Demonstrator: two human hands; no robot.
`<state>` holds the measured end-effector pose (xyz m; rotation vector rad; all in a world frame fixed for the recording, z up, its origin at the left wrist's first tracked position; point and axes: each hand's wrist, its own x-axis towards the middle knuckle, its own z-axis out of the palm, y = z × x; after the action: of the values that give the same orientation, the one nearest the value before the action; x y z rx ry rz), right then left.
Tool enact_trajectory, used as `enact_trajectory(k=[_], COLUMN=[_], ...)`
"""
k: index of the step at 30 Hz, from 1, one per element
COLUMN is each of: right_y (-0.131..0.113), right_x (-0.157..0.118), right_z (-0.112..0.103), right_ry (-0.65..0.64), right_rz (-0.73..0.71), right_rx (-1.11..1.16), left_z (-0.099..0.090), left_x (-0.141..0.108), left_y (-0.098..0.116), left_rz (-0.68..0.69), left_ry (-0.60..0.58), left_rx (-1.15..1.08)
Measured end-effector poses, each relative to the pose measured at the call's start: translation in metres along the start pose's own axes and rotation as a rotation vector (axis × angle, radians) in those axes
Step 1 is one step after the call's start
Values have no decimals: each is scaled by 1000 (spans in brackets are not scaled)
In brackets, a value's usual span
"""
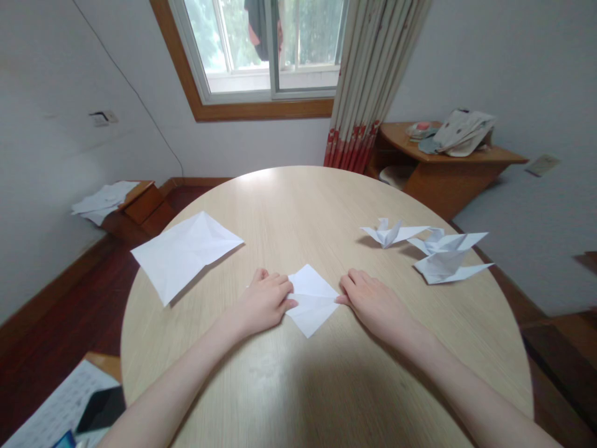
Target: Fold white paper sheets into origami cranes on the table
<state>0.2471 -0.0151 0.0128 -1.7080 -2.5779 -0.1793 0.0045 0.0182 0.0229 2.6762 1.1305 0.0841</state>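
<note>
One round table (pixel 280 205) takes up most of the view, with a window (pixel 308 50) and one curtain (pixel 373 62) beyond it; red patterning runs along the curtain's lower part. To the right of the curtain is one wooden desk (pixel 443 180), bearing a pale bag (pixel 469 134) whose contents cannot be made out. At the left is one low wooden cabinet (pixel 144 202) with loose papers (pixel 105 198) on top, too overlapped to count. At the lower left lies a printed sheet (pixel 51 401), its rows of writing too small to read, partly under a flat dark object (pixel 100 409). On the table's left side rests one large creased sheet (pixel 184 255). Three folded paper birds stand together on the right: one (pixel 387 235) farther left, two (pixel 445 266) close together. Between the person's two hands, at the table's middle, lies one folded paper square (pixel 310 305), corner toward the person. The left hand (pixel 268 302) is curled narrow, thumb and fingers on its left part; the right hand (pixel 368 298) pinches its right corner.
</note>
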Motion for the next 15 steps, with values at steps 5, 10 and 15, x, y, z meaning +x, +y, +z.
enact_trajectory(k=[5, 10, 15], right_y=[-9, -26, -30], right_x=[5, 0, -2], right_z=[3, 14, 30], right_ry=[157, 144, 28], right_rz=[-61, -240, -269], right_rx=[59, 297, 429], left_z=[6, 17, 18], left_x=[4, 6, 4], left_y=[8, 25, 32], left_rz=[-71, -109, -179], left_ry=[-19, 27, 38], left_rx=[42, 81, 63])
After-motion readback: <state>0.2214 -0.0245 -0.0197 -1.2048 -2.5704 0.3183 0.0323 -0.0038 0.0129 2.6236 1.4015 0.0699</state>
